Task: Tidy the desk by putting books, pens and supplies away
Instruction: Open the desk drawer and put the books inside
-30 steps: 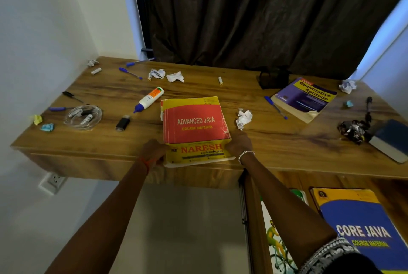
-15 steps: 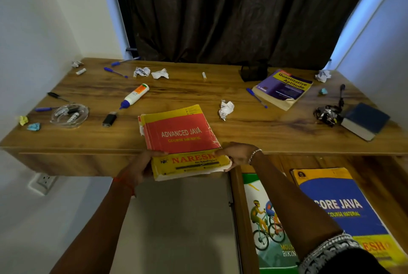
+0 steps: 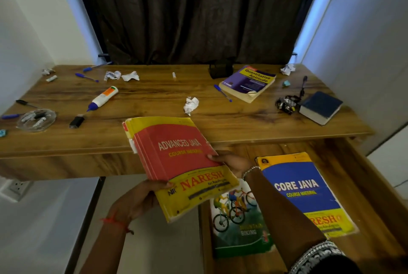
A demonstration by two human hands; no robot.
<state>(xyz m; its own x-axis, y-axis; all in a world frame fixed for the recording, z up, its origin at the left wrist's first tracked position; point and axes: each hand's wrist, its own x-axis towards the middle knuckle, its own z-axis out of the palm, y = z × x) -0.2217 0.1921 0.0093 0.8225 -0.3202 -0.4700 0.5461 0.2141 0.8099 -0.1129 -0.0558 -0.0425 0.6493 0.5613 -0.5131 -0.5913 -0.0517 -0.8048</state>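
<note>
**Q:** How far along is the tidy-up?

**A:** Early, by the look of it. The wooden desk (image 3: 242, 129) carries most of the clutter. Below its front edge on the right is an open wooden compartment (image 3: 362, 190); I cannot tell whether it is a drawer or a shelf. It already holds the Core Java book (image 3: 304, 192) and a mountain-biking book (image 3: 239, 229), lying flat side by side.

**Q:** And the book in hand?

**A:** The Advanced Java book (image 3: 176, 163) is in the air, tilted, overhanging the desk's front edge and partly above the biking book. The left hand (image 3: 136, 203) grips its near-left corner, thumb on the cover. The right hand (image 3: 231, 163) clasps its right edge.

**Q:** What remains?

**A:** The Quantitative Aptitude book (image 3: 247, 82), a dark blue book (image 3: 320, 107), a glue bottle (image 3: 102, 98), a crumpled paper (image 3: 191, 105) and blue pens (image 3: 87, 77).

**Q:** Room to move?

**A:** Bare wood shows at the compartment's far side. Its left wall sits close under the book, an edge to clear, I judge.
</note>
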